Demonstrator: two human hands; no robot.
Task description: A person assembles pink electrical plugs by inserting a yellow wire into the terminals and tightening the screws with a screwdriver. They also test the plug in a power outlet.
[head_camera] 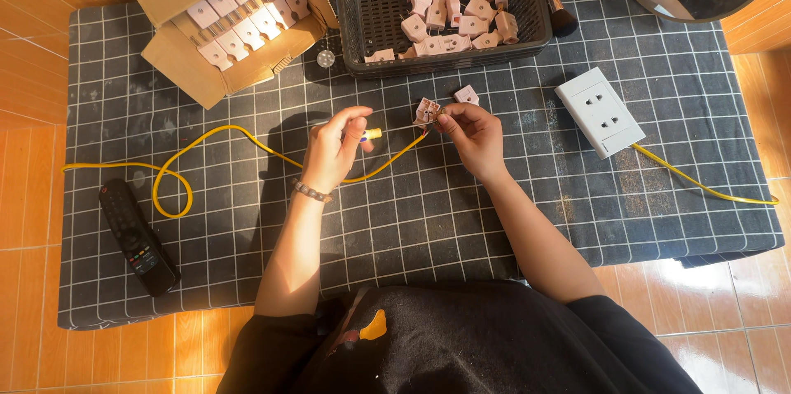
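Warm, low sunlight, sharp focus

Light rakes in from the upper right, throwing long shadows leftward from the cardboard box (222, 19) and left hand (334, 147); the orange tiled floor (725, 311) glares; edges bend slightly.

Both bare forearms reach forward from the near edge of the scene and converge toward the middle. The left hand (334, 147) is raised on a bent wrist, which wears a dark beaded bracelet (311, 190); its fingers curl inward with the thumb and forefinger pinched together at the tip, pointing right. The right hand (471, 134) sits just to the right and slightly farther, its back turned up, fingers bent and the fingertips (446, 116) pinched, pointing left. The two hands are near each other but not touching.
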